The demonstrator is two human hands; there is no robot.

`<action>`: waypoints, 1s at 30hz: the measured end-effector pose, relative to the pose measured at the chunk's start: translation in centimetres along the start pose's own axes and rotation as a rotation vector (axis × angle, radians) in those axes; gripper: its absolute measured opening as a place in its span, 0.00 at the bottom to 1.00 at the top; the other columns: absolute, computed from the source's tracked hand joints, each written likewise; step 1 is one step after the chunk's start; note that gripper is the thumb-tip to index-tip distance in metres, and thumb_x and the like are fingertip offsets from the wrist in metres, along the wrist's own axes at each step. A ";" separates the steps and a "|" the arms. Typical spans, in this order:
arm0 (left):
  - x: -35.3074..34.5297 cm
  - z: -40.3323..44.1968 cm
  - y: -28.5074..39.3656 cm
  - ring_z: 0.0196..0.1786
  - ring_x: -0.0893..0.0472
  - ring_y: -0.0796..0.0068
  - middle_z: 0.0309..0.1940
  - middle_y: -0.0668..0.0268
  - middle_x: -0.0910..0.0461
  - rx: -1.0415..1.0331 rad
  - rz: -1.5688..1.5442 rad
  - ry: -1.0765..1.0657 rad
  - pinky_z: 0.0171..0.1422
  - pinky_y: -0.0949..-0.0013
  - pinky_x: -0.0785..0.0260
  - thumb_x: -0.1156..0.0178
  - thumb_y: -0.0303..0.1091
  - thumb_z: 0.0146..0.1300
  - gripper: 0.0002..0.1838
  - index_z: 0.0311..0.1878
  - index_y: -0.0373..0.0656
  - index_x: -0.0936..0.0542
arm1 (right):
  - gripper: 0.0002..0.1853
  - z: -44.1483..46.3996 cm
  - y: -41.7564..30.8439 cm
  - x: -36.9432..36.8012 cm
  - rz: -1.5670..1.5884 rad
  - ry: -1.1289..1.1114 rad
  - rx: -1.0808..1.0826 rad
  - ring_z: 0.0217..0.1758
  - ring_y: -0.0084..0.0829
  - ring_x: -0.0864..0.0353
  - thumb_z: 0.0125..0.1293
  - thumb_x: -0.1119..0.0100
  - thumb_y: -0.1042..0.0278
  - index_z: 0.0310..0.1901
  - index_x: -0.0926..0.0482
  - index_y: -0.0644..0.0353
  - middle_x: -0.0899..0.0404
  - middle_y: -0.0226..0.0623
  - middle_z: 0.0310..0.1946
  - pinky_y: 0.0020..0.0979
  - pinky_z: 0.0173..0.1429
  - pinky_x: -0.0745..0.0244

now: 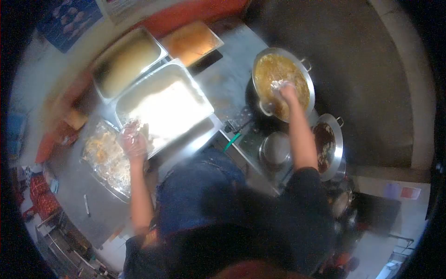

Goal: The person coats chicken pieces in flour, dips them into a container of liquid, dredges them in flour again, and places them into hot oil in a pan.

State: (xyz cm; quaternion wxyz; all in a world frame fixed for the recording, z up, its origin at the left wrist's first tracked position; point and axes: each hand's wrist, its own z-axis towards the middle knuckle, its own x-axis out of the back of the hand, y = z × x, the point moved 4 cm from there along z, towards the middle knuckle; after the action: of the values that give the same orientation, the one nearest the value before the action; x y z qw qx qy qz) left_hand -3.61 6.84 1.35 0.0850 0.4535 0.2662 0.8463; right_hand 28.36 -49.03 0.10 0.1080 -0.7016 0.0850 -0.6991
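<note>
My left hand (134, 142), in a clear plastic glove, is at the near left corner of a metal tray (207, 100) full of white flour (169, 111). Its fingers look loosely apart, with nothing visible in them. Beside it lies a large tray of flour-coated food pieces (107, 158). Over a wide metal pan (312, 88) of bubbling yellow oil (274, 67), my right hand (286, 89) reaches with its fingers drawn together. White stuff shows at the fingertips; whether it is a coated piece or only flour I cannot tell. A round ladle or strainer head (266, 108) rests at the pan's near edge.
Two more metal trays stand behind, one with pale yellow contents (125, 63) and one orange (190, 44). Right of me are a second pan (337, 151) with dark contents and a round metal pot (276, 148). A green-handled thing (232, 142) lies near the counter edge.
</note>
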 end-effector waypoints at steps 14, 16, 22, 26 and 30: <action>-0.3 -0.3 0.9 0.59 0.31 0.63 0.54 0.62 0.26 -0.006 0.144 -0.213 0.64 0.63 0.41 0.50 0.38 0.57 0.21 0.55 0.50 0.25 | 0.15 -6.0 -14.4 6.9 0.714 -0.105 0.050 0.34 0.25 0.22 0.53 0.42 0.70 0.44 0.21 0.62 0.20 0.35 0.33 0.28 0.37 0.28; -0.6 0.1 0.9 0.58 0.31 0.63 0.54 0.61 0.27 -0.004 0.140 -0.208 0.63 0.64 0.40 0.51 0.40 0.58 0.21 0.56 0.50 0.26 | 0.15 -8.6 -21.1 6.9 0.714 -0.210 0.150 0.34 0.26 0.22 0.53 0.43 0.70 0.43 0.21 0.62 0.19 0.34 0.33 0.29 0.38 0.28; -8.1 -0.9 -3.1 0.45 0.21 0.54 0.42 0.49 0.22 0.272 0.376 -0.909 0.52 0.58 0.32 0.53 0.33 0.54 0.16 0.39 0.36 0.20 | 0.16 -12.6 -35.9 -5.2 0.238 -0.550 0.625 0.36 0.41 0.20 0.46 0.40 0.63 0.35 0.20 0.66 0.20 0.49 0.33 0.36 0.45 0.26; -11.9 -1.5 -5.5 0.45 0.21 0.52 0.43 0.47 0.22 0.193 0.395 -1.064 0.50 0.58 0.31 0.52 0.35 0.53 0.17 0.38 0.37 0.19 | 0.17 -11.4 -37.2 -17.9 -0.182 -0.708 0.760 0.35 0.46 0.20 0.45 0.41 0.60 0.30 0.19 0.67 0.21 0.53 0.33 0.39 0.44 0.27; -13.9 -1.2 -7.0 0.43 0.20 0.56 0.43 0.46 0.23 0.035 0.315 -1.322 0.49 0.60 0.30 0.53 0.34 0.53 0.17 0.40 0.36 0.20 | 0.15 -12.9 -39.6 -16.9 -0.035 -0.766 0.664 0.32 0.40 0.20 0.44 0.39 0.61 0.26 0.19 0.68 0.20 0.52 0.29 0.37 0.40 0.27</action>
State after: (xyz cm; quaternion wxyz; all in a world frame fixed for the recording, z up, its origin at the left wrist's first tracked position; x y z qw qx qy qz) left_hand 2.67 6.92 -12.88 0.0983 0.9101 0.1029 0.3891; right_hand 14.07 -6.83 -5.46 0.3373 -0.8368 -0.1994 -0.3824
